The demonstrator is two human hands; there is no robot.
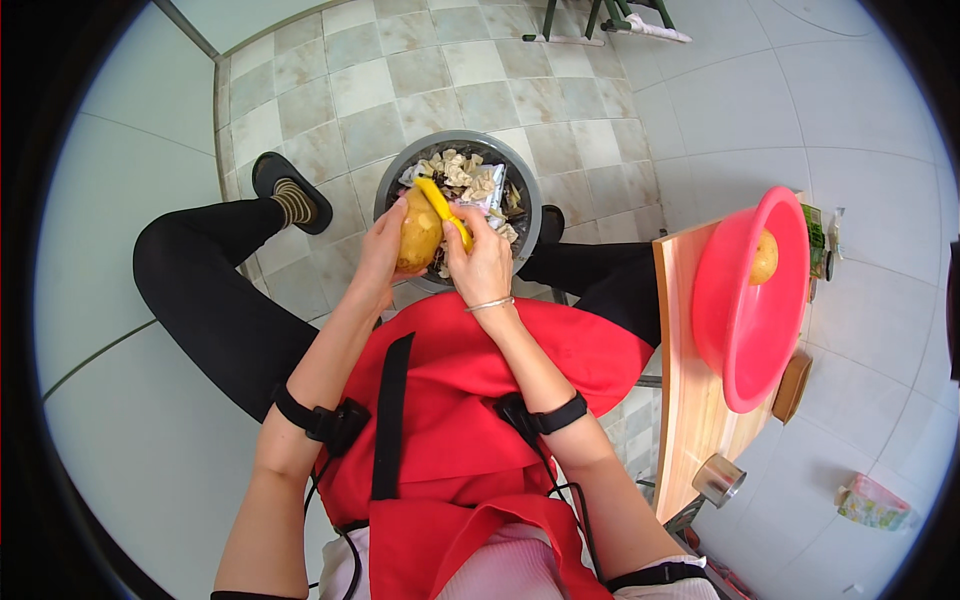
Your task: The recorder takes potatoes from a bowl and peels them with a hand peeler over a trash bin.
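My left hand (pixel 381 248) is wrapped round a yellowish potato (pixel 420 240) from its left side. Some patches of the skin look paler, as if peeled. In my right hand (pixel 482 262) is a yellow peeler (pixel 432 196), slanting along the potato's upper right side. Whether its blade touches the potato is hard to make out. Both hands are over a round grey bin (pixel 531 175) lined with a dark bag. Pale, dry-looking scraps (pixel 459 172) and a piece of printed wrapper (pixel 493 190) lie in it.
To my right, a light wooden table (pixel 676 400) carries a pink basin (pixel 710 290) with another potato (pixel 764 258) inside. A metal cup (pixel 719 480) stands near the table's close end. My knees flank the bin on a tiled floor (pixel 370 132). Dark green metal legs (pixel 592 18) show at the far side.
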